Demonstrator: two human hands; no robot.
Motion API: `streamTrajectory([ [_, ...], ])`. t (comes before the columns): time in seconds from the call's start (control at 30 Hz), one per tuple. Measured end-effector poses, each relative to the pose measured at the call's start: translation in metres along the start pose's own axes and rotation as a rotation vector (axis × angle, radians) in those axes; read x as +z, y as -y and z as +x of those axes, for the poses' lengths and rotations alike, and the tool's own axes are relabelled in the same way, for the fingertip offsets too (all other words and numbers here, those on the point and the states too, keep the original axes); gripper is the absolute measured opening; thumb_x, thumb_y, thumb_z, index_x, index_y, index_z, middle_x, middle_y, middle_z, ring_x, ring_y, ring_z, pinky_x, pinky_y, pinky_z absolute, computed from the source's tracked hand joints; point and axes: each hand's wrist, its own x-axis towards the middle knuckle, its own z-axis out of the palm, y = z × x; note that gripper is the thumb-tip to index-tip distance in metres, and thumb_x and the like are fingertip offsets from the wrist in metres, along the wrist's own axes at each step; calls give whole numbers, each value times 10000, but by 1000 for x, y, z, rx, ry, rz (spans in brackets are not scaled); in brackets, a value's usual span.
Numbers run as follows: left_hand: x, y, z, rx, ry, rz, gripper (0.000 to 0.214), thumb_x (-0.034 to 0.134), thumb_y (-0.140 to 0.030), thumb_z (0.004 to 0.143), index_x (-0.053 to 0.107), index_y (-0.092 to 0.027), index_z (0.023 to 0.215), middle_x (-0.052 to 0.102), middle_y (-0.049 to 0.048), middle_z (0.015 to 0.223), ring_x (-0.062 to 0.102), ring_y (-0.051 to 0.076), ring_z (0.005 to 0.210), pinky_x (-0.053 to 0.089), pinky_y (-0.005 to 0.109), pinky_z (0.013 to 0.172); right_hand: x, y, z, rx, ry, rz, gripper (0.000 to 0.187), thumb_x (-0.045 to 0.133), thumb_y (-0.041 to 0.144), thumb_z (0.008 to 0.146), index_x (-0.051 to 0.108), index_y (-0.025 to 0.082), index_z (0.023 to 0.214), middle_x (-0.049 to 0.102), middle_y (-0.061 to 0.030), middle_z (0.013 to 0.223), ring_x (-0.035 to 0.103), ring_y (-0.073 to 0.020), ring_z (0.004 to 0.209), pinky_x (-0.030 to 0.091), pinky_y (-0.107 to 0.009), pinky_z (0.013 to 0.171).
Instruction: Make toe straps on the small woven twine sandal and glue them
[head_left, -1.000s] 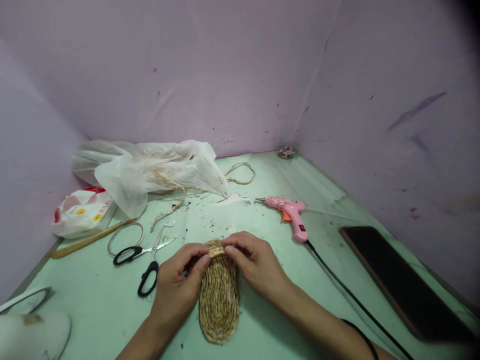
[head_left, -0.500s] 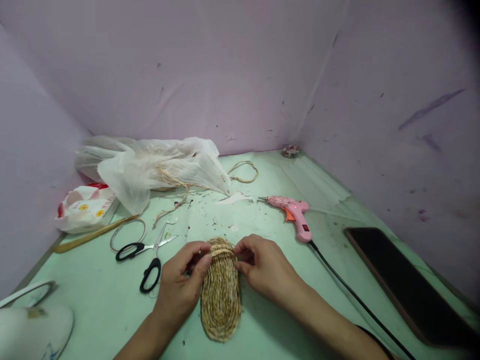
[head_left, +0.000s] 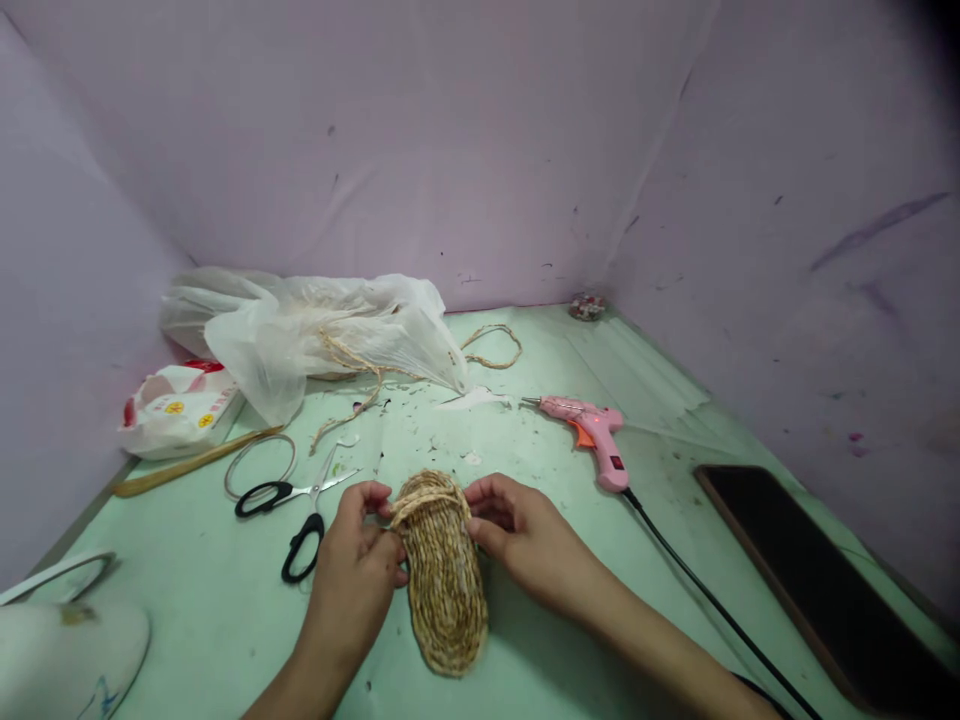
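An oval sole of coiled, braided straw cord [head_left: 446, 590] lies on the green table with its long side toward me. Across its far part runs a strap of braided cord [head_left: 427, 505]. My left hand [head_left: 360, 550] pinches the left end of that strap at the sole's edge, fingers closed. On the opposite edge, my right hand [head_left: 517, 525] grips the strap's right end between thumb and forefinger. Black-handled scissors [head_left: 307, 500] rest open to the left of my left hand. Beyond my right hand lies a pink hot glue gun [head_left: 589, 425], its small light lit.
At the back are a white plastic bag [head_left: 337, 320] and loose straw cord [head_left: 491, 345]. To the left sit a tissue pack [head_left: 180, 410], a wooden stick [head_left: 195, 463], a wire ring [head_left: 259, 465] and a white slipper-like item [head_left: 71, 655]. A phone [head_left: 817, 580] and black cable [head_left: 697, 580] occupy the right.
My left hand has shifted outward to the left, so more of the strap shows. The sole has tilted slightly, its near end swinging right. My right hand has barely moved.
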Motion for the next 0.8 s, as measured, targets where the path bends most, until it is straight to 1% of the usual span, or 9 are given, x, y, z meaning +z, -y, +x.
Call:
streamTrajectory([
  [0.07, -4, -2, 0, 25, -14, 95, 311, 427, -128, 656, 420, -215, 954, 542, 5, 822, 558, 125, 494, 477, 275, 430, 5, 3, -1, 62, 50, 179, 199, 542, 60, 672, 546, 182, 829, 645, -5, 711, 619, -136, 651, 487, -268, 627],
  [0.13, -11, -6, -3, 161, -88, 362, 335, 417, -127, 664, 449, -218, 985, 549, 39, 899, 578, 155, 557, 473, 305, 473, 10, 6, -4, 97, 68, 249, 274, 571, 50, 643, 537, 184, 879, 636, 7, 717, 602, -117, 591, 488, -253, 591],
  [0.2, -17, -11, -7, 470, -226, 610, 356, 441, -125, 667, 491, -212, 1008, 542, 87, 1019, 597, 222, 751, 476, 348, 577, 15, 7, -8, 63, 48, 259, 335, 573, 28, 620, 557, 189, 913, 641, 5, 753, 603, -114, 600, 494, -243, 583],
  [0.27, -21, -15, -11, 849, -316, 705, 346, 485, -115, 675, 524, -197, 1009, 515, 114, 1097, 543, 274, 940, 457, 405, 728, 19, 6, -13, -11, 42, 263, 356, 556, 18, 623, 584, 197, 929, 653, -3, 780, 620, -125, 652, 506, -246, 610],
  [0.3, -21, -17, -12, 1006, -320, 723, 334, 509, -105, 679, 539, -190, 1000, 521, 116, 1088, 520, 281, 969, 431, 435, 792, 21, 5, -15, -43, 44, 271, 365, 554, 19, 626, 592, 203, 938, 660, -5, 786, 628, -131, 674, 512, -249, 627],
  [0.37, -19, -18, -14, 1189, -289, 784, 313, 553, -81, 681, 571, -194, 973, 563, 97, 997, 512, 265, 925, 374, 487, 866, 24, 4, -18, -74, 53, 290, 380, 563, 27, 628, 592, 213, 958, 674, -4, 778, 644, -141, 689, 522, -257, 641],
  [0.53, -11, -17, -13, 1246, -224, 869, 274, 564, -30, 676, 603, -190, 895, 622, 59, 840, 487, 227, 801, 360, 523, 849, 27, 4, -24, -38, 36, 256, 439, 584, 32, 612, 556, 211, 1012, 688, -6, 733, 666, -165, 665, 540, -279, 624],
  [0.7, -10, -17, -16, 1259, -269, 863, 181, 584, -32, 677, 590, -157, 807, 633, 68, 787, 480, 232, 786, 349, 556, 833, 28, 5, -25, 5, -31, 168, 395, 587, 66, 628, 580, 185, 1005, 677, -11, 681, 662, -173, 634, 537, -275, 575],
  [0.8, -8, -17, -19, 1196, -256, 826, 173, 558, -15, 686, 592, -147, 793, 614, 75, 780, 473, 238, 808, 354, 559, 839, 28, 4, -25, 1, -43, 147, 370, 591, 84, 638, 603, 178, 995, 672, -14, 677, 657, -171, 626, 532, -275, 570],
])
